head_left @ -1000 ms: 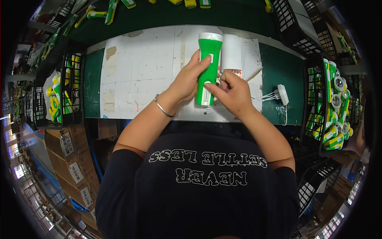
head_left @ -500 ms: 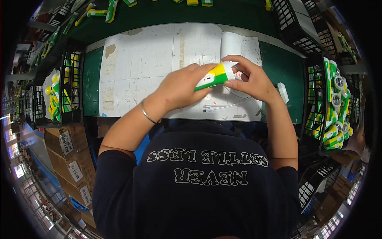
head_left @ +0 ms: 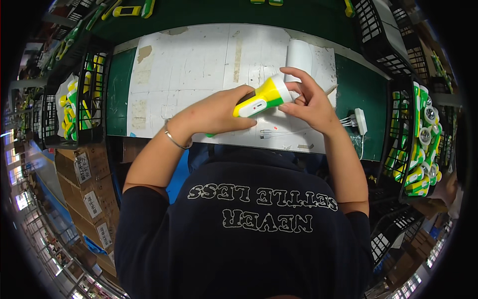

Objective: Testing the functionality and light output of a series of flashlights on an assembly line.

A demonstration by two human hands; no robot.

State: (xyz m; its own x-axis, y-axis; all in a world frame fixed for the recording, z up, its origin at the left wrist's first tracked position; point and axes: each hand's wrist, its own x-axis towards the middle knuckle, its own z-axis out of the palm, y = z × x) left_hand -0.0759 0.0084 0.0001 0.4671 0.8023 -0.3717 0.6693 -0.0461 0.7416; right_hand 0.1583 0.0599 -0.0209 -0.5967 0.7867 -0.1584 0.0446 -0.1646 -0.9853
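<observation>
A yellow, green and white flashlight (head_left: 266,97) lies slanted across my left hand (head_left: 219,107), which is wrapped round its body. The white panel with a small port faces up, and its wide white-rimmed head points up and right. My right hand (head_left: 311,102) is at that head, index finger raised and fingers apart. Its thumb and another finger are close to the rim; whether they touch it I cannot tell. The lens face is hidden from this view. Below the right hand, white charging cables (head_left: 279,133) lie on the white work sheet (head_left: 174,74).
A white roll (head_left: 298,57) lies behind my right hand. At the right stands a white charger block (head_left: 359,121) with cables. Black crates of flashlights flank the table, one left (head_left: 92,134) and one right (head_left: 391,154). More flashlights (head_left: 127,11) lie on the green surface at the back.
The flashlight has turned in my left hand, showing more yellow. My right hand's fingers, curled round the head before, have spread, with the index finger lifted.
</observation>
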